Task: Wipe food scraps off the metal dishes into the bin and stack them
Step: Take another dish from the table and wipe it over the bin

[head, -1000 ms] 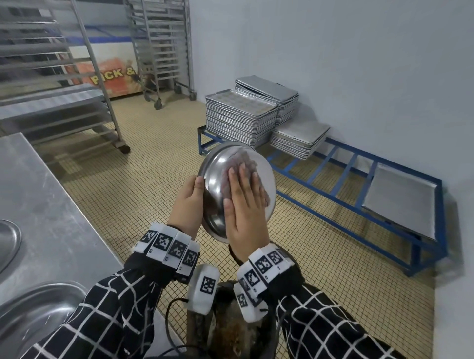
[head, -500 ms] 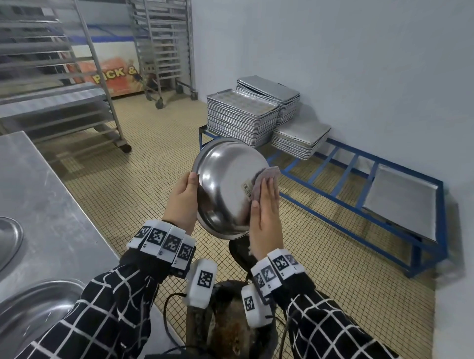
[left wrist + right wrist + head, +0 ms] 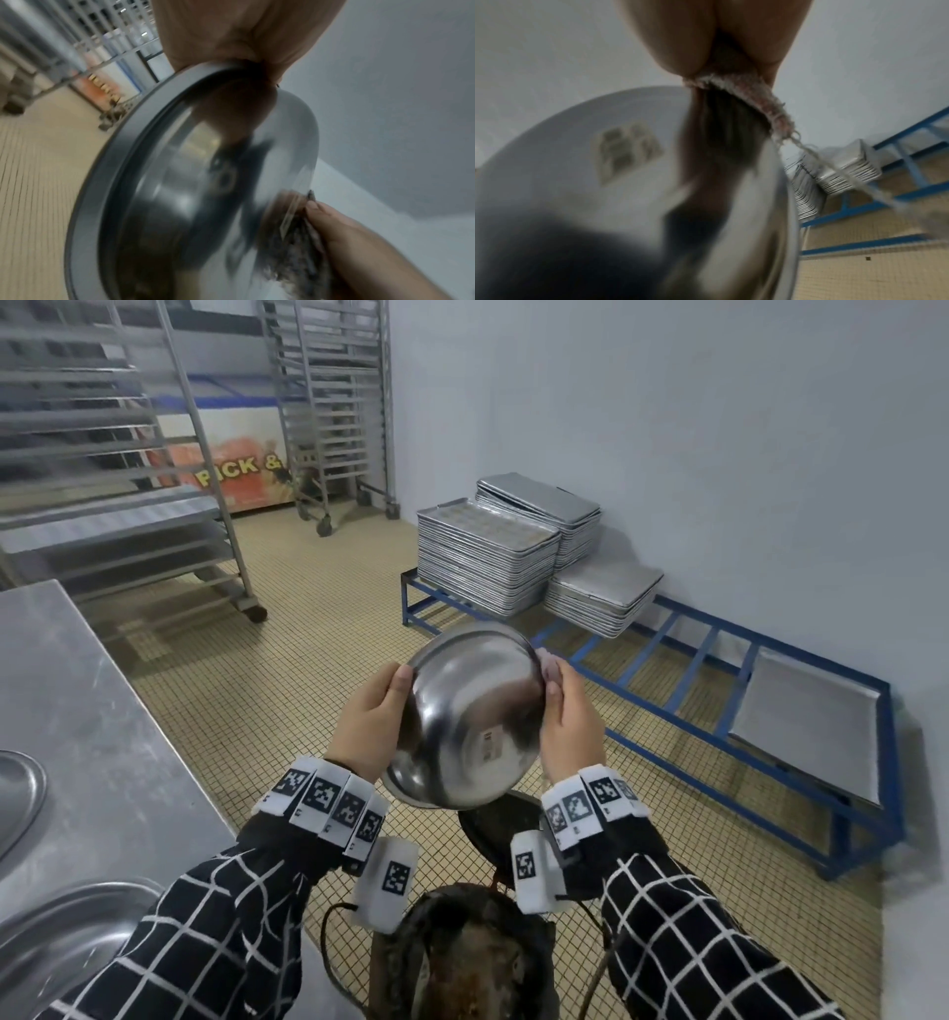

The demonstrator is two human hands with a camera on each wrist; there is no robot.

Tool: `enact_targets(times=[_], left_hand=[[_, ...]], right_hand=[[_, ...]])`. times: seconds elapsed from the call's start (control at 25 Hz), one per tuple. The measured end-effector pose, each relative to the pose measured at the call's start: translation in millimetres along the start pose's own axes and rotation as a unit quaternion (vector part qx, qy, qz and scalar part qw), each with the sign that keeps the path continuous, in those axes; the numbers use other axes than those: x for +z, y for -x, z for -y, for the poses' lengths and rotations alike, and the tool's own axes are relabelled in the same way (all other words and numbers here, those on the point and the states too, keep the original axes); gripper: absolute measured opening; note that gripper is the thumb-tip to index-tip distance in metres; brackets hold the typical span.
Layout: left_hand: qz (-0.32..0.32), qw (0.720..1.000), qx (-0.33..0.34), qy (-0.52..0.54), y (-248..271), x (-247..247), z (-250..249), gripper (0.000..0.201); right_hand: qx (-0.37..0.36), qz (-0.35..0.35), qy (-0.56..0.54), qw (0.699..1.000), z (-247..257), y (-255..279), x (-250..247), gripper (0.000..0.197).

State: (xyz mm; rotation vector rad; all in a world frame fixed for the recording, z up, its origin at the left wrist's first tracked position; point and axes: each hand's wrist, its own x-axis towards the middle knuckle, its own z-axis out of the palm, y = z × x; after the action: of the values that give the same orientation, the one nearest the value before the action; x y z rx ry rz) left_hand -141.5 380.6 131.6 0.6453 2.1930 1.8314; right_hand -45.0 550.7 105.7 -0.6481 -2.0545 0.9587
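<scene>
Over the bin (image 3: 472, 958), dish (image 3: 472, 716) turned underside-up — right hand (image 3: 567, 716) shifted rimward.

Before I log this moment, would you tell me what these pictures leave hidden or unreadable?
- Inside of the metal dish: in the head view its underside faces the camera, so any scraps are hidden.
- Label on the dish: too small in the head view, blurred in the right wrist view.
- Cloth: mostly behind the dish and the right hand.
- Left hand fingers: hidden behind the dish rim.
- Bin: cut off by the bottom edge.
</scene>
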Motion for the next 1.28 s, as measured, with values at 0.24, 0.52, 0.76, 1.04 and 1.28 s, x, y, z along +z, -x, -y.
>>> enact_targets(times=[0.24,0.52,0.76,1.04,1.28], left_hand=[[0.015,0.984,0.074,-0.160,-6,1,-8,0.028],[0.001,0.991,0.083,-0.101,-6,4,-10,0.030],[0.000,0.987,0.083,-0.140,-8,1,-4,0.032],[0.003,0.966,0.138,-0.217,-2,8,-11,0.034],[-0.008,0.996,0.053,-0.065,-9,-7,6,0.032]], right_hand=[[-0.080,-0.010,0.025,0.996,34,14,0,0.022],[-0.119,0.020,0.080,0.989,27,24,15,0.045],[-0.053,0.102,0.047,0.992,15,39,14,0.054],[-0.060,0.007,0.072,0.996,24,23,19,0.049],[0.257,-0.009,-0.228,0.939,0,34,-2,0.032]])
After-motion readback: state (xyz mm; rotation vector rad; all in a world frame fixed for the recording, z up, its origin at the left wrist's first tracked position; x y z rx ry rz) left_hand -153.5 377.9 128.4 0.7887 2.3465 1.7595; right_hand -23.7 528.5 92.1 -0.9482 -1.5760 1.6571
